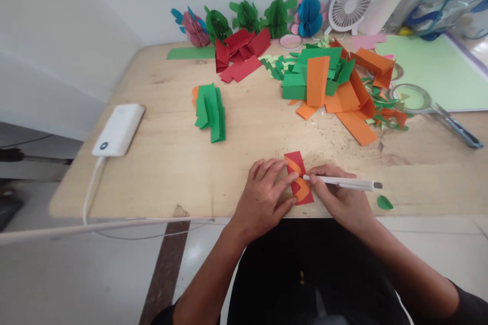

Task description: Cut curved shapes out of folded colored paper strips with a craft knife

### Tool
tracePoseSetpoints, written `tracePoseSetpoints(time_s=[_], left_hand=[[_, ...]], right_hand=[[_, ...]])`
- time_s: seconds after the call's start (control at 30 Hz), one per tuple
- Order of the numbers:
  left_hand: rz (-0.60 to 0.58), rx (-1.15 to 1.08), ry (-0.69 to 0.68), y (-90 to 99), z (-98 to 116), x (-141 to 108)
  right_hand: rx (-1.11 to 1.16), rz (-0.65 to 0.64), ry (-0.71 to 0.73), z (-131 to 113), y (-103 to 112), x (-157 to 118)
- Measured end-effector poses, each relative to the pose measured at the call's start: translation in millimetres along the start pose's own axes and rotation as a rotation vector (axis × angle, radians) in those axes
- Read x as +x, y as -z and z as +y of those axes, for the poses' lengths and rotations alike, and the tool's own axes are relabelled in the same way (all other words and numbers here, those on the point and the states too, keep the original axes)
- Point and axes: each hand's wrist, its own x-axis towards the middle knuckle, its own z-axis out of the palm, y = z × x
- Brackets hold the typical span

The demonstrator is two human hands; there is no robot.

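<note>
A small red paper piece (pixel 309 196) lies near the table's front edge with an orange curved cutout (pixel 303 191) on top of it. My left hand (pixel 265 195) rests from the left with its fingers spread, the fingertips pressing on the orange cutout and the red paper. Between the fingers of my right hand (pixel 339 198) is a white pen (pixel 343 182), its tip at the cutout's right side. A small green leaf-shaped piece (pixel 385 202) lies to the right of my right hand.
Folded green paper (pixel 212 113) lies left of centre, and a white power bank (pixel 119 130) with a cable at far left. Behind are red paper (pixel 244 53), orange and green pieces (pixel 317 81), a cutter (pixel 457 127), tape rolls, paper figures and a fan (pixel 351 5).
</note>
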Motion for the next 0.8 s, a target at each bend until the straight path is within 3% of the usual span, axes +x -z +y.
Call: tracePoseSetpoints(time_s=[0.33,0.8], left_hand=[[0.008,0.001,-0.010,-0.1,-0.8,0.4],[0.014,0.016,-0.016,-0.1,-0.8,0.7]], right_hand=[[0.020,0.015,-0.056,2.6,-0.3,-1.9],[-0.021,-0.005,-0.010,0.1,-0.5,-0.5]])
